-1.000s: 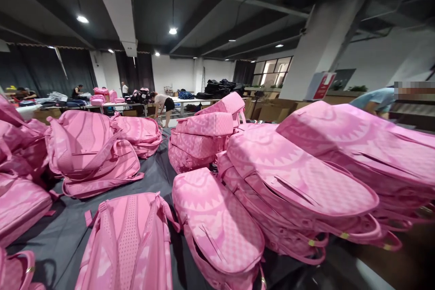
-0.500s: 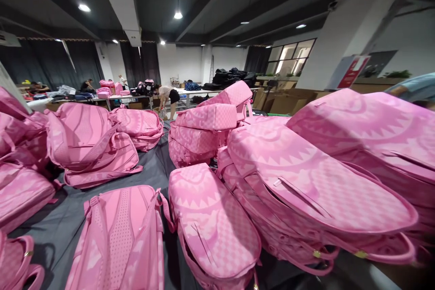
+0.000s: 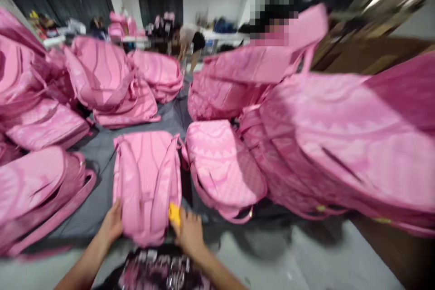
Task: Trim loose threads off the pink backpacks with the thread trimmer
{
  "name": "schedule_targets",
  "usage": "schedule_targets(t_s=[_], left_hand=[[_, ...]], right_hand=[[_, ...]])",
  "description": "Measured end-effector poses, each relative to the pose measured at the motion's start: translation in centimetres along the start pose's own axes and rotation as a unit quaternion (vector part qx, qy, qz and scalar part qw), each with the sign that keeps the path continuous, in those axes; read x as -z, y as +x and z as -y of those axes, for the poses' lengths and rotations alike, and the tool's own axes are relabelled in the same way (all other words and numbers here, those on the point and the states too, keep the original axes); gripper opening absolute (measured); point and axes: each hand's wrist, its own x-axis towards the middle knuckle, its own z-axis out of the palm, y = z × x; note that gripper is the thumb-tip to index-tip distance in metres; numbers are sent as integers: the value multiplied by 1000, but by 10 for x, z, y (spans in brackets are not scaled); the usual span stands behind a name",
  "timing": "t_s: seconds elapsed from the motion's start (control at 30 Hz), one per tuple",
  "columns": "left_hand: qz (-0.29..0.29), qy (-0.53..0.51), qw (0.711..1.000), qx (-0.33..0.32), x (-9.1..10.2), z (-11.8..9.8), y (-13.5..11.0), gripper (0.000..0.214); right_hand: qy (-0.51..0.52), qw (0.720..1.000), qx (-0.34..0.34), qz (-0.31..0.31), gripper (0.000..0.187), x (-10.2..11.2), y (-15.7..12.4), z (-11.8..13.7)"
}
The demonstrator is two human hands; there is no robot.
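A pink backpack [image 3: 149,181] lies in front of me with its padded back and two shoulder straps facing up. At its lower left side is my left hand [image 3: 113,225], closed on the edge, with the fingertips partly hidden. My right hand [image 3: 190,231] is by the opposite side, wrapped round a small yellow tool [image 3: 175,214] whose kind is blurred. The yellow end touches or nearly touches the bag. Just to the right, another pink backpack [image 3: 220,158] lies front up, showing a zigzag pattern and a slanted zip.
Stacked pink backpacks [image 3: 367,140] rise on the right, with more pink backpacks [image 3: 102,72] at left. They rest on a dark cloth-covered table [image 3: 173,113]. Cardboard boxes [image 3: 356,52] stand behind at right. A bending person [image 3: 190,41] is farther back.
My view has tilted down and turned, so the bags sit higher in the picture. Both my hands have come into sight at the middle backpack, the right one with the yellow tool.
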Motion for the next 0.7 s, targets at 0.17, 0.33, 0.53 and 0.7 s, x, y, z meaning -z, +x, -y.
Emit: schedule_targets(t_s=[0.17, 0.33, 0.53, 0.7], left_hand=[[-44, -50, 997, -34, -19, 1, -8, 54], [-32, -135, 985, -106, -1, 9, -15, 50], [103, -131, 986, -18, 34, 11, 1, 43], [150, -143, 976, -62, 50, 18, 16, 28]], right_hand=[[8, 999, -33, 42, 56, -1, -1, -13], [8, 999, 5, 51, 50, -5, -7, -19], [-9, 995, -20, 96, 35, -10, 10, -22], [23, 998, 1, 61, 36, -11, 1, -30]])
